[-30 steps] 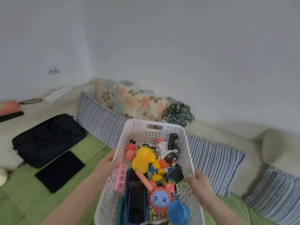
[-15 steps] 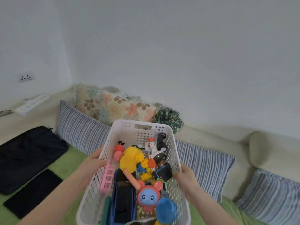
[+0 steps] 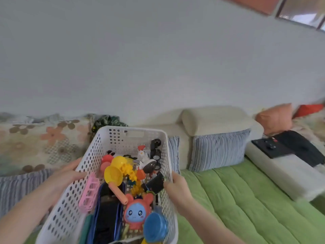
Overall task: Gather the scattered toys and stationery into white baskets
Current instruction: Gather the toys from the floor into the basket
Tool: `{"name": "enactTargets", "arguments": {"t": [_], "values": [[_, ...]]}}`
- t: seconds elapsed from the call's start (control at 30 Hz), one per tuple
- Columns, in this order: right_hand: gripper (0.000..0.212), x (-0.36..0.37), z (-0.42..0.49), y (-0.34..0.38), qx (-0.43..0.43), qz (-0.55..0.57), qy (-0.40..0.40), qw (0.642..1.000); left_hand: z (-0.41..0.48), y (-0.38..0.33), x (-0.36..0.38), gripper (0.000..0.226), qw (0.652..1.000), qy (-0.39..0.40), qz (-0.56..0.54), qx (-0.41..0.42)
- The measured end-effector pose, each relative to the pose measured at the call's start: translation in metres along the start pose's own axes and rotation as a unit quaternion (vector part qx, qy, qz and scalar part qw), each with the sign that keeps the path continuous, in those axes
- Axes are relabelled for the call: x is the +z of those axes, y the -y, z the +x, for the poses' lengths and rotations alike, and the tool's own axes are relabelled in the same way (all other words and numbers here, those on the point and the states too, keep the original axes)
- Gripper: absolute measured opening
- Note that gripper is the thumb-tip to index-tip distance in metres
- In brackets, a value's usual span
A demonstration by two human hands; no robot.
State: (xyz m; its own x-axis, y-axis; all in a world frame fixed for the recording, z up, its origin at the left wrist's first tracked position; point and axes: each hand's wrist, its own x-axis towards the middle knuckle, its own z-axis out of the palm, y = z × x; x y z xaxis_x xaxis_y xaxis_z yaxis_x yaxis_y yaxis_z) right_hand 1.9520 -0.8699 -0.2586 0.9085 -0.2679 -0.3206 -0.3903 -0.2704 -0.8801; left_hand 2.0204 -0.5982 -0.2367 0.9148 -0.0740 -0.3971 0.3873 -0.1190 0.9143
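I hold the white basket [image 3: 115, 138] by its two long sides, in the lower middle of the frame. My left hand [image 3: 65, 175] is wrapped against the left wall with the thumb lying along the rim, and my right hand [image 3: 177, 186] is curled over the right rim, the fingertips hidden inside. I take a side in each hand because the load is heavy and uneven. A dark pencil case [image 3: 107, 213], a pink ladder piece [image 3: 88, 193], a yellow scoop [image 3: 113, 174], a blue-faced red toy [image 3: 136, 211] and a blue cup [image 3: 154, 226] are heaped in it, and gripping one side alone would tip it. The basket leans a little toward me, its far end higher, which I judge stops the pile sliding out. It looks carried rather than set down, with the green quilt [image 3: 237, 199] at lower right and the striped cushion [image 3: 218, 150] beyond. No loose toys show there, so I judge the gathering nearly done.
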Motion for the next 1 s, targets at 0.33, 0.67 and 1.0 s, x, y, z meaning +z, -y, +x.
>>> {"name": "enactTargets", "arguments": {"t": [0.33, 0.67, 1.0], "values": [[0.020, -0.085, -0.107, -0.038, 0.067, 0.108, -0.232, 0.964, -0.003, -0.033, 0.132, 0.064, 0.968, 0.246, 0.051, 0.024], [0.023, -0.167, -0.226, -0.101, 0.125, 0.151, -0.408, 0.892, -0.063, -0.023, 0.289, 0.055, 0.893, 0.428, 0.131, 0.045], [0.027, -0.185, -0.330, -0.144, 0.163, 0.210, -0.557, 0.787, -0.146, -0.008, 0.393, 0.059, 0.787, 0.575, 0.217, 0.053]]}}
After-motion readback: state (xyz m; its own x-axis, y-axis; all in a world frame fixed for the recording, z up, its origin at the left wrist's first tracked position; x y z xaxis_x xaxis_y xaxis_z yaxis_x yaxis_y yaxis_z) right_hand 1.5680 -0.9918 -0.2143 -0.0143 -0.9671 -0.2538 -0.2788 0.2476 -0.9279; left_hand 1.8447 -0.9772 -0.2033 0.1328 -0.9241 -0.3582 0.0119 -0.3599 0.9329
